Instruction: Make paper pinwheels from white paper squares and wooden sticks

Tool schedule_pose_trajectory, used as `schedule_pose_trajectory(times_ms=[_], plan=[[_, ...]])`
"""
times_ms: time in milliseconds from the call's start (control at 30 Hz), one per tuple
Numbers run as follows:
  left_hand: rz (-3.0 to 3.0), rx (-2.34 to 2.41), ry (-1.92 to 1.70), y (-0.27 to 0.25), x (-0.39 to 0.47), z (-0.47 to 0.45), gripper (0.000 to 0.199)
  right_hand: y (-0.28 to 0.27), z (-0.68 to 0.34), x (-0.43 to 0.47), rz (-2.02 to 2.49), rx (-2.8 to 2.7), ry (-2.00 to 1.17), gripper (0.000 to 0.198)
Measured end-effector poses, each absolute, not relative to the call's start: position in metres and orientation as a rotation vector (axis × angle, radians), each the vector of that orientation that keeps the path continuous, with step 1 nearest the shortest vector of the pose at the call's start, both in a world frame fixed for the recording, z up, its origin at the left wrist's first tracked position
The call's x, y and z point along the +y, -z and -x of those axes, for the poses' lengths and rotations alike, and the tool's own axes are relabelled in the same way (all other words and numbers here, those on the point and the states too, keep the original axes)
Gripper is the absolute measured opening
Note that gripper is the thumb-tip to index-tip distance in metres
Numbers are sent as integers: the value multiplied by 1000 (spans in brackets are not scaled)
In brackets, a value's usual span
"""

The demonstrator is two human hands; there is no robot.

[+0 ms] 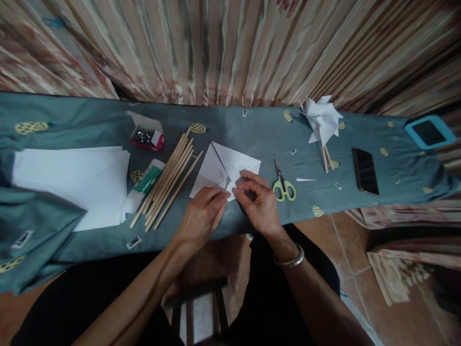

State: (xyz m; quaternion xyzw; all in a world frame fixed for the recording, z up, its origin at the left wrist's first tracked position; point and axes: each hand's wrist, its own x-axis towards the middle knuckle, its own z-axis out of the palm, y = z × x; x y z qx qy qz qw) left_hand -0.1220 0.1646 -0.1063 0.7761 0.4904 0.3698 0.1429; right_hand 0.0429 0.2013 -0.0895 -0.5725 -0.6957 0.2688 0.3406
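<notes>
A white paper square point(237, 159), slit from its corners toward the middle, lies on the cloth in front of me. My left hand point(208, 206) pinches the paper near its front corner, fingers closed. My right hand point(260, 197) is also closed in a pinch on the paper, its fingertips close to the left ones. Part of the sheet under both hands is hidden. Just right of my right hand lie scissors point(283, 185) with green handles. To the left of the paper rest several wooden sticks point(169, 180).
Left of the sticks are a wrapped green-and-white packet point(146, 182), a stack of white paper point(72, 185) and an open small box point(147, 137) of metal pieces. Paper pinwheels point(321, 117) on sticks, a phone point(365, 170) and a blue-framed device point(430, 131) lie at right. Curtains point(223, 53) hang behind.
</notes>
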Motion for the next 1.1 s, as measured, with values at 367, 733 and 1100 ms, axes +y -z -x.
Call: schedule_pose_trajectory(times_ms=[367, 733, 1100], plan=[[-2224, 1490, -992, 104, 169, 120, 19, 86, -38, 203, 1542, -1864, -584, 7], [-2198, 1511, -936, 103, 171, 120, 19, 84, -36, 203, 1571, -1869, -571, 7], [-2212, 1516, -952, 103, 171, 119, 20, 85, -35, 203, 1559, -1870, -569, 9]])
